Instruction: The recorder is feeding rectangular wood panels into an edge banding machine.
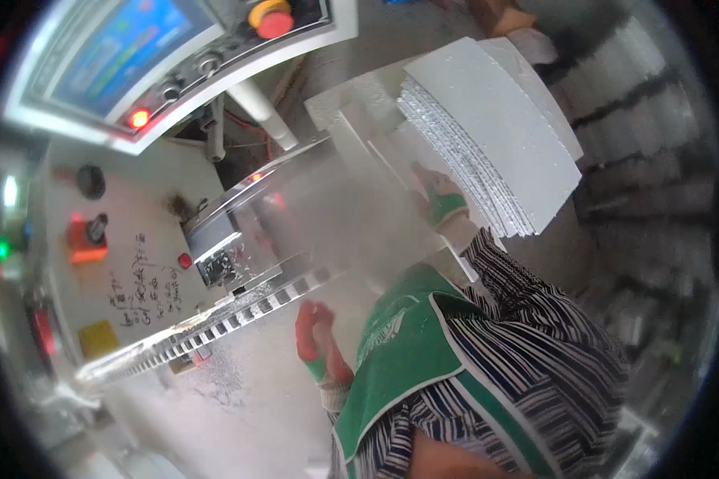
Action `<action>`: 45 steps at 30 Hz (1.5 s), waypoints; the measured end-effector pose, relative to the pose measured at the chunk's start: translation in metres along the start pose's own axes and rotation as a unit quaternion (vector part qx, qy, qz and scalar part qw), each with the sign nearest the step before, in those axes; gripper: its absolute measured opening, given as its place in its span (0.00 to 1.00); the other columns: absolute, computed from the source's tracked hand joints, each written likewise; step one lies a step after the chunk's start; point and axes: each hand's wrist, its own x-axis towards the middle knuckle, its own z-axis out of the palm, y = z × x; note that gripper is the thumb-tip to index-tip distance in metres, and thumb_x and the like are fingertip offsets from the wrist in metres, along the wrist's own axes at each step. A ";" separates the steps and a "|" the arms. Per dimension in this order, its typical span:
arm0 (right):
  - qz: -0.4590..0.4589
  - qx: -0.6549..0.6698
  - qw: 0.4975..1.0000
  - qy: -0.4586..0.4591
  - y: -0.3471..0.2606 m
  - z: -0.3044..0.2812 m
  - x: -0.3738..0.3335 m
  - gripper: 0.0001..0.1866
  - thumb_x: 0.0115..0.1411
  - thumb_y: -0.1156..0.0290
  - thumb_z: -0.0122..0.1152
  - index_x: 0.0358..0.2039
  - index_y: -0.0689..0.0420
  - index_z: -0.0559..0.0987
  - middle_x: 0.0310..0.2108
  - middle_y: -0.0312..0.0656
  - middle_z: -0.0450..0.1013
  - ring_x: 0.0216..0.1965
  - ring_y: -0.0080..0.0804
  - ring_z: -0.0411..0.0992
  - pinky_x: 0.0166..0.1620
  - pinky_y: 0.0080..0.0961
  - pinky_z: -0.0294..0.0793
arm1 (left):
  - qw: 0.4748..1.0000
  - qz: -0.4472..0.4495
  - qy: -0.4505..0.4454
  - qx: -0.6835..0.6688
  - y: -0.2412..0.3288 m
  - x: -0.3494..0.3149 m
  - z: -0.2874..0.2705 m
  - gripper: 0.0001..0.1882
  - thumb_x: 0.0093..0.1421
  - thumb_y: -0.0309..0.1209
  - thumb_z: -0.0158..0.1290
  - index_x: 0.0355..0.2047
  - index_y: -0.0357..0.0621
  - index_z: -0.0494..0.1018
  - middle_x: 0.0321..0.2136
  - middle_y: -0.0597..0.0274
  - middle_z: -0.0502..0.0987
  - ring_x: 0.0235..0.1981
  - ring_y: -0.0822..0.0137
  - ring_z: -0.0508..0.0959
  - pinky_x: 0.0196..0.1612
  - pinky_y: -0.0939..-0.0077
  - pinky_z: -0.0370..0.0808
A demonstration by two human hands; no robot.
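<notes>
My left hand (318, 342), in a red and green work glove, hangs beside the toothed rail at the machine's near edge. Its fingers are loosely bent and apart, and I see nothing in them. On the right, my right hand (441, 195), gloved alike, reaches to a pale ledge (391, 160) beside a stack of white sheets (487, 120). Its fingertips are blurred, so I cannot tell whether they grip anything. A hazy smear covers the area between the hands and part of the machine's bed (256, 227).
A control panel (128, 64) with a lit screen and a red knob (276, 22) overhangs the upper left. Below it stands a pale machine housing (136, 231) with an orange switch (88, 239) and handwriting. The black-and-white toothed rail (224, 323) runs along its edge.
</notes>
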 end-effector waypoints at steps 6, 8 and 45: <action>0.180 -0.326 0.922 -0.109 0.088 0.031 -0.072 0.42 0.62 0.53 0.62 0.71 0.53 0.57 0.67 0.48 0.64 0.64 0.45 0.68 0.59 0.43 0.75 | 0.992 0.051 -0.108 0.027 0.014 0.010 0.027 0.27 0.69 0.33 0.54 0.65 0.34 0.67 0.54 0.53 0.74 0.55 0.58 0.75 0.60 0.57 0.72; 0.211 -0.354 0.905 -0.106 0.093 0.046 -0.080 0.39 0.62 0.54 0.63 0.70 0.51 0.59 0.67 0.45 0.63 0.63 0.44 0.69 0.58 0.43 0.76 | 0.992 0.027 -0.123 0.010 0.015 0.011 0.039 0.26 0.70 0.34 0.54 0.65 0.34 0.67 0.52 0.53 0.76 0.52 0.59 0.76 0.58 0.58 0.73; 0.115 0.253 0.950 0.139 0.147 -0.004 -0.105 0.18 0.68 0.76 0.57 0.57 0.64 0.78 0.43 0.38 0.79 0.45 0.26 0.75 0.52 0.24 0.74 | 0.973 -0.042 -0.210 0.089 -0.038 0.013 0.057 0.27 0.72 0.32 0.54 0.67 0.35 0.64 0.61 0.50 0.72 0.60 0.54 0.76 0.62 0.57 0.75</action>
